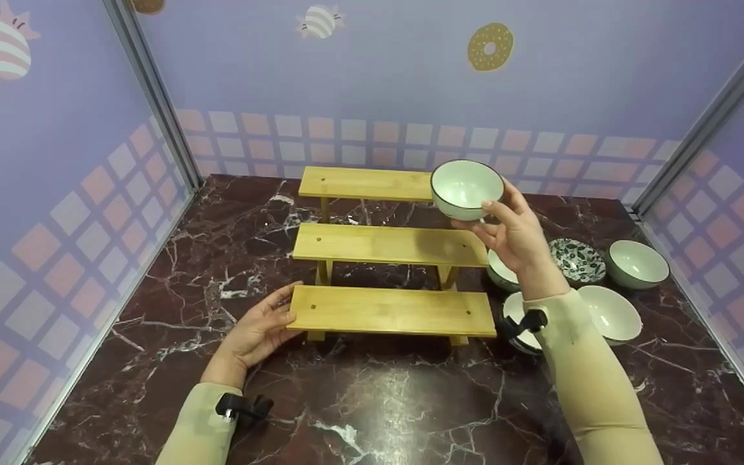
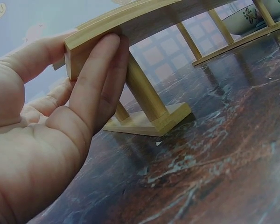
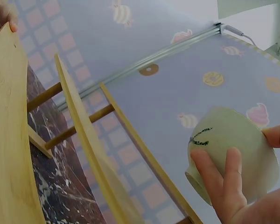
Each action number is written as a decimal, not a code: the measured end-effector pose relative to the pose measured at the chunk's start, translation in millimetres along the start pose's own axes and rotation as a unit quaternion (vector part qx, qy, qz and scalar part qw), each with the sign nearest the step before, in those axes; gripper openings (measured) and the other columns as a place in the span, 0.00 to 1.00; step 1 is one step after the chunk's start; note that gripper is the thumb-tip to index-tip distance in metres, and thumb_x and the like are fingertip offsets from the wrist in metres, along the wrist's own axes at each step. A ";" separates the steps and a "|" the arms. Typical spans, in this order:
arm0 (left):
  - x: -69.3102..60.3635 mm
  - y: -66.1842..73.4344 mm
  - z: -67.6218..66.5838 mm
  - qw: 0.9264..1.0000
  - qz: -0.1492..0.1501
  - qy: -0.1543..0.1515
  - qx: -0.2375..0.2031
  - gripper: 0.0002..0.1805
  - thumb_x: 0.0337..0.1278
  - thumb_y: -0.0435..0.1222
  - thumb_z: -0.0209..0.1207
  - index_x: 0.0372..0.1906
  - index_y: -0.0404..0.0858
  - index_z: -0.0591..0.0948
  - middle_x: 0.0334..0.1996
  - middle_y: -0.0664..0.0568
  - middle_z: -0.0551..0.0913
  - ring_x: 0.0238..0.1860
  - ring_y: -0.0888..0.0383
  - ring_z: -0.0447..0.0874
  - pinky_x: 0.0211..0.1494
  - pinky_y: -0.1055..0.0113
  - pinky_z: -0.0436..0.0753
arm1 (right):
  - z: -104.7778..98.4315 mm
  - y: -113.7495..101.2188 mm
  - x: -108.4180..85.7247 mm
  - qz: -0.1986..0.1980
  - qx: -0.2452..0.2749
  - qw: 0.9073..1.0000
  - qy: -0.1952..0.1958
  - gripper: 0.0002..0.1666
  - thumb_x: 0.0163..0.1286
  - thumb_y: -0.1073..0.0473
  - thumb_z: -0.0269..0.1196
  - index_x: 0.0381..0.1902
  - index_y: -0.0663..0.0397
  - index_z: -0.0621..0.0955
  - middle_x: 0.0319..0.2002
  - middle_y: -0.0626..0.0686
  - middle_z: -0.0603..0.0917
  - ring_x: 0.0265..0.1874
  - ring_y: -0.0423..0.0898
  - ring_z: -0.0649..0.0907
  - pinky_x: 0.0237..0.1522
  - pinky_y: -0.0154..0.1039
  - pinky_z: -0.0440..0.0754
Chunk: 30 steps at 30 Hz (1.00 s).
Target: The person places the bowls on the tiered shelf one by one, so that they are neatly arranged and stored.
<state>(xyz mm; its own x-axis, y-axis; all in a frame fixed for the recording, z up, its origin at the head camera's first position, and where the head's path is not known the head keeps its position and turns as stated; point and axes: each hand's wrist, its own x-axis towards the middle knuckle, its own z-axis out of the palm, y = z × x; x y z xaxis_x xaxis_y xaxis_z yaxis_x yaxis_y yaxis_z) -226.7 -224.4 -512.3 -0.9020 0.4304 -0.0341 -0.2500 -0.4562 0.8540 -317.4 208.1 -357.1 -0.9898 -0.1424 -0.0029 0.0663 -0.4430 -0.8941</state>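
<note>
A three-step wooden rack [image 1: 391, 311] stands on the dark marbled table. My left hand [image 1: 262, 332] grips the left end of its lowest board, thumb on top and fingers beneath, as the left wrist view shows at the board end [image 2: 98, 44]. My right hand [image 1: 514, 236] holds a pale green bowl [image 1: 465, 187] with a dark rim, upright, in front of the top board's right end. In the right wrist view the bowl [image 3: 233, 154] is pinched between thumb and fingers, its outside showing a dark mark.
Right of the rack are several bowls: a patterned one [image 1: 577, 260], a pale green one [image 1: 637, 263], a white one [image 1: 611, 313], and others partly hidden by my right arm. Patterned walls [image 1: 385, 77] enclose the table [image 1: 372, 400] at the back and both sides.
</note>
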 end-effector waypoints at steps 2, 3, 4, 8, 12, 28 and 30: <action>-0.2 0.2 0.1 1.000 0.000 0.001 0.000 0.42 0.72 0.21 0.50 0.83 0.35 0.45 0.62 0.49 0.77 0.56 0.55 0.86 0.58 0.67 0.87 | 7.6 1.3 4.8 0.004 0.007 1.000 -0.003 0.43 0.77 0.68 0.54 0.83 0.39 0.54 0.79 0.59 0.50 0.34 0.57 0.92 0.29 0.28 0.87; -0.2 0.3 0.2 1.000 0.000 0.001 0.001 0.42 0.72 0.21 0.50 0.83 0.34 0.45 0.62 0.49 0.77 0.56 0.55 0.86 0.58 0.67 0.87 | 11.6 1.8 7.0 0.005 0.009 1.000 -0.005 0.43 0.77 0.68 0.54 0.83 0.39 0.54 0.80 0.59 0.50 0.34 0.57 0.92 0.29 0.28 0.87; -0.2 0.3 0.4 1.000 0.000 0.002 0.003 0.42 0.72 0.21 0.50 0.83 0.34 0.45 0.62 0.49 0.77 0.56 0.55 0.86 0.58 0.68 0.87 | 15.6 2.3 9.4 0.006 0.011 1.000 -0.008 0.43 0.77 0.68 0.54 0.83 0.39 0.54 0.80 0.60 0.50 0.34 0.57 0.92 0.28 0.28 0.87; -0.2 0.6 0.6 1.000 0.000 0.005 0.005 0.42 0.72 0.21 0.50 0.83 0.34 0.44 0.61 0.49 0.77 0.55 0.55 0.87 0.57 0.68 0.87 | 30.9 4.5 18.6 0.014 0.018 1.000 -0.017 0.43 0.78 0.67 0.55 0.83 0.37 0.53 0.80 0.62 0.49 0.34 0.58 0.92 0.28 0.29 0.87; -0.2 0.4 0.1 1.000 -0.003 0.007 0.005 0.43 0.72 0.21 0.50 0.83 0.34 0.43 0.61 0.49 0.77 0.54 0.56 0.87 0.56 0.68 0.87 | 45.3 8.0 28.0 0.019 0.021 0.999 -0.015 0.43 0.78 0.66 0.56 0.83 0.36 0.54 0.79 0.66 0.52 0.33 0.58 0.92 0.27 0.29 0.87; -0.5 0.0 -0.6 1.000 0.003 -0.012 -0.014 0.44 0.72 0.21 0.51 0.83 0.34 0.42 0.62 0.49 0.78 0.56 0.56 0.87 0.58 0.67 0.87 | 105.1 28.6 66.3 0.042 0.002 0.999 0.004 0.46 0.73 0.67 0.61 0.81 0.35 0.58 0.78 0.67 0.55 0.24 0.47 0.87 0.27 0.29 0.87; -0.6 -0.2 -1.2 1.000 0.004 -0.011 -0.011 0.44 0.72 0.21 0.51 0.83 0.33 0.41 0.61 0.50 0.78 0.55 0.56 0.87 0.57 0.68 0.87 | 112.3 32.1 70.3 0.045 0.002 0.999 0.007 0.46 0.72 0.67 0.62 0.81 0.34 0.58 0.78 0.67 0.56 0.23 0.47 0.86 0.27 0.29 0.87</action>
<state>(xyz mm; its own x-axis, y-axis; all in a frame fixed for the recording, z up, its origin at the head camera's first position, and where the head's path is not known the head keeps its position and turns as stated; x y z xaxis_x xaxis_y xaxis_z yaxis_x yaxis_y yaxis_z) -226.5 -225.5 -513.1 -0.8957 0.4445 -0.0157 -0.2508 -0.4758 0.8430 -370.7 84.5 -335.7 -0.9816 -0.1694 -0.0886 0.1547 -0.4319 -0.8885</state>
